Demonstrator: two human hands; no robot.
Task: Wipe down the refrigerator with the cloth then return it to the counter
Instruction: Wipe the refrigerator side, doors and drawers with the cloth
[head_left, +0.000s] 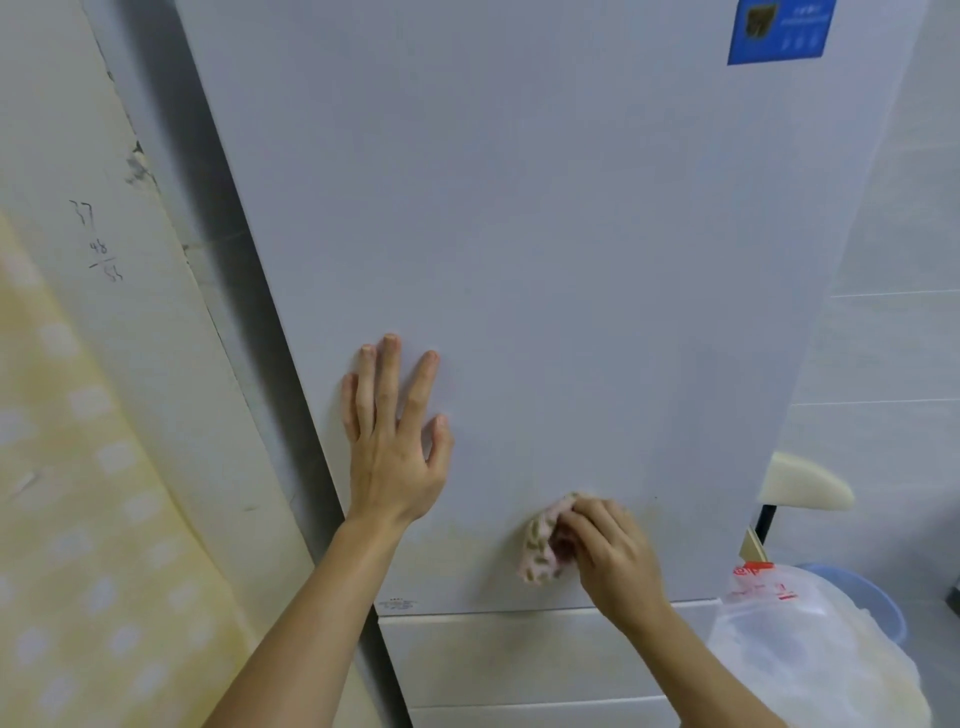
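Note:
The refrigerator (545, 234) fills the middle of the view, its pale grey upper door facing me. My left hand (395, 441) lies flat on the door near its left edge, fingers spread, holding nothing. My right hand (608, 556) presses a bunched pink patterned cloth (543, 545) against the lower part of the same door, just above the seam to the drawer below. The counter is out of view.
A blue sticker (779, 28) sits at the door's top right. A white wall (130, 312) with pencilled numbers stands close on the left. At lower right are a clear plastic bag (795, 649), a blue basin (872, 603) and a cream pad (805, 486).

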